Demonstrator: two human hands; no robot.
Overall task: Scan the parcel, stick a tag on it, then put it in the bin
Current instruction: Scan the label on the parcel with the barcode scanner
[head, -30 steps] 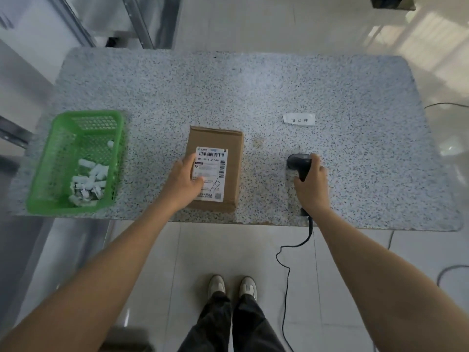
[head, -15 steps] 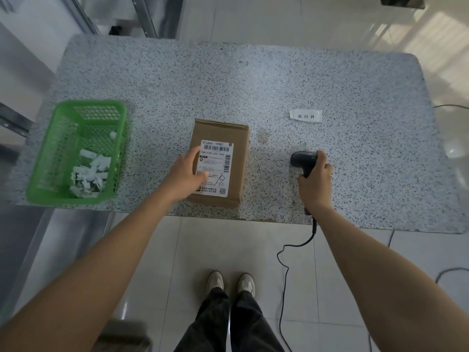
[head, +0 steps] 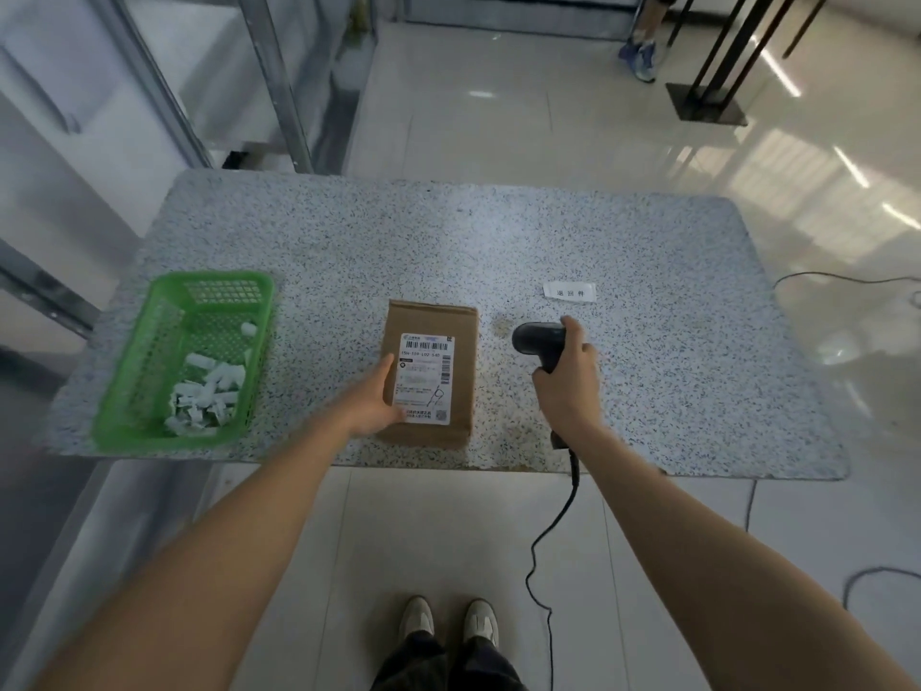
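Observation:
A brown cardboard parcel (head: 461,371) with a white shipping label (head: 424,376) lies flat near the front edge of the speckled table (head: 498,241). My left hand (head: 371,403) rests on the parcel's left side, thumb on the label's edge, holding it down. My right hand (head: 568,379) grips the handle of a black barcode scanner (head: 536,339), raised just right of the parcel with its head turned toward the parcel. A small white tag (head: 569,292) with printed characters lies on the table behind the scanner. A green plastic bin (head: 164,311) stands at the left.
The green bin holds several scraps of white paper (head: 207,394). The scanner's black cable (head: 550,536) hangs off the table's front edge to the floor by my shoes. Another person's feet (head: 640,54) and a black metal stand (head: 707,99) are far behind the table.
My right hand has lifted the scanner off the table and brought it closer to the parcel. The left hand stays on the parcel. My head has tilted up, showing more floor beyond.

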